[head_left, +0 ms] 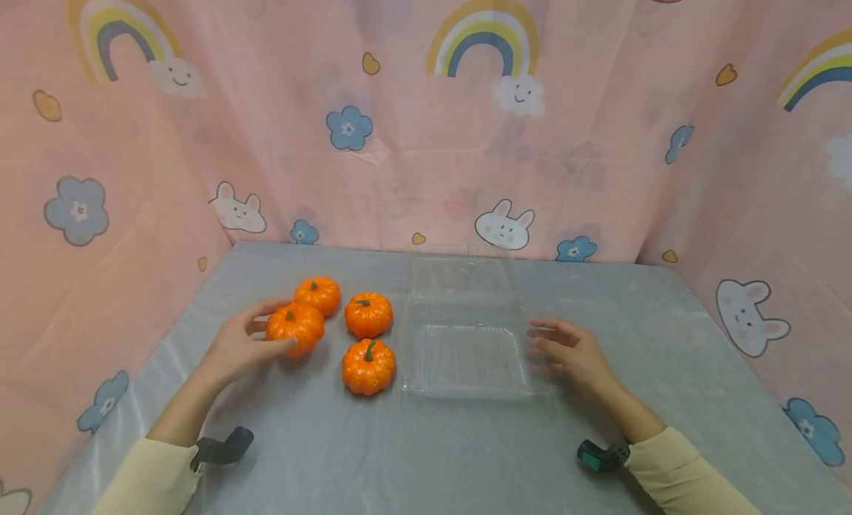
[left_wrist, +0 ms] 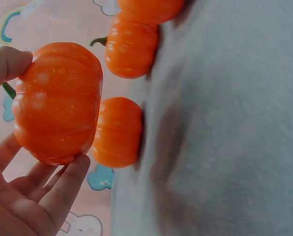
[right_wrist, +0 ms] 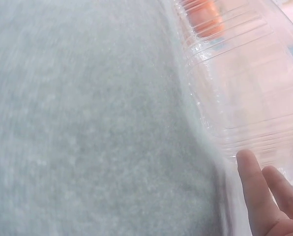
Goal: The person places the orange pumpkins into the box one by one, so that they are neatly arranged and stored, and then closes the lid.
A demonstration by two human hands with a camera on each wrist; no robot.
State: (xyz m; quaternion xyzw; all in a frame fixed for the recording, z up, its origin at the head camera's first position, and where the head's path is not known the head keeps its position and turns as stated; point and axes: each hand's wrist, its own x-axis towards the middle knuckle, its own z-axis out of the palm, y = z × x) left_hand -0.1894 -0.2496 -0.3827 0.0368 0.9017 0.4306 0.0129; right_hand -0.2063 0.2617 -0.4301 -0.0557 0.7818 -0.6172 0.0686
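Observation:
A small orange pumpkin (head_left: 295,328) with a green stem is gripped between the thumb and fingers of my left hand (head_left: 241,343). In the left wrist view this pumpkin (left_wrist: 59,103) appears lifted above the grey cloth. Beside it are three more pumpkins: one behind (head_left: 318,296), one to the right (head_left: 368,314) and one nearer the front (head_left: 368,367). A clear plastic clamshell box (head_left: 466,356) lies with its lid (head_left: 462,274) folded back. My right hand (head_left: 574,356) is at the box's right side, fingers fairly straight; whether they touch the wall is hard to tell.
Grey cloth (head_left: 319,456) covers the table. Pink patterned curtains (head_left: 426,174) close off the back and both sides. A dark band with a small device (head_left: 222,448) is on the left wrist, and a similar one (head_left: 602,456) on the right.

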